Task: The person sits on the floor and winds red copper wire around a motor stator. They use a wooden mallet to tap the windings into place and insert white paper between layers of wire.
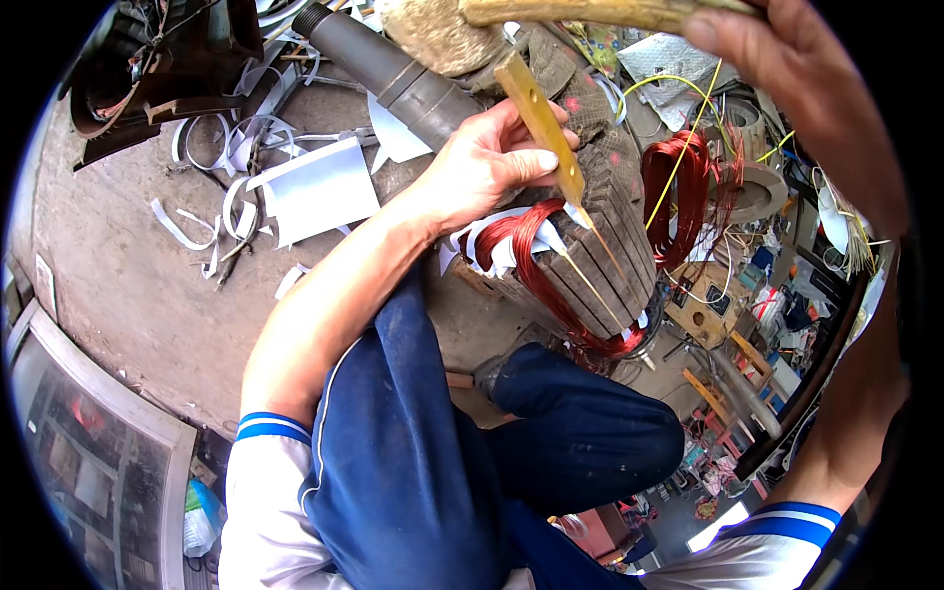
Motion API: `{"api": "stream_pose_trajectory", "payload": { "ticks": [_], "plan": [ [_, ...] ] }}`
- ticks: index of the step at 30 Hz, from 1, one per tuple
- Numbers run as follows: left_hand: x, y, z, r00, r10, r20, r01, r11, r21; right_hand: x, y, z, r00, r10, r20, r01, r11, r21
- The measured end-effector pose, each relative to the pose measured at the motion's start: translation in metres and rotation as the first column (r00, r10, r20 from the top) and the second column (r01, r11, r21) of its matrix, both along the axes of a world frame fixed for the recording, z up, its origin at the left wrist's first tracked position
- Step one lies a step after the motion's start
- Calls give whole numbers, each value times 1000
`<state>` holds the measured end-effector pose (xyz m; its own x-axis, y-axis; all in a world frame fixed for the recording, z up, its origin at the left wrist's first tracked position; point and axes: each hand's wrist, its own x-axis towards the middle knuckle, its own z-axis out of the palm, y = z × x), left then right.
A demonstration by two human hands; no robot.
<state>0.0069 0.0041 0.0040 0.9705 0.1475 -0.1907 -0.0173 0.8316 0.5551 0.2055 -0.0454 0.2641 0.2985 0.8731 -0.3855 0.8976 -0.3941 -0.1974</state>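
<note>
My left hand grips a flat yellow tool with holes along it. The tool stands tilted, its lower end at a slot of a ridged motor core. White insulating paper sticks out of the slots there, and a coil of red-brown enamelled wire is looped round the near side of the core. Higher up at the right, my right hand is closed round a worn wooden handle, held above the core. The handle's left end overlaps a pale, rough block; whether they are joined I cannot tell.
Beside the core, at its right, hangs another bundle of red-brown wire. A dark metal shaft lies beyond my left hand. Paper sheets and curled strips cover the floor at left. Metal rings and tools crowd the right side.
</note>
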Motion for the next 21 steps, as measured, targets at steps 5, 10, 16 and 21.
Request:
{"api": "stream_pose_trajectory", "payload": {
  "ticks": [5,10,16,21],
  "plan": [
    [4,-2,4,999,-41,31,44,995,-91,-5,-4,9,999,-21,25,21,999,-25],
    [3,8,-2,995,-62,76,63,998,-1,-3,-2,5,1000,-11,6,11,1000,-18],
    [1,13,-15,984,-97,148,114,988,-107,-2,-5,8,1000,-22,17,23,1000,-16],
    [6,11,-16,983,-117,142,132,986,-103,-4,-7,15,999,-42,17,43,998,-41]
  ]
}}
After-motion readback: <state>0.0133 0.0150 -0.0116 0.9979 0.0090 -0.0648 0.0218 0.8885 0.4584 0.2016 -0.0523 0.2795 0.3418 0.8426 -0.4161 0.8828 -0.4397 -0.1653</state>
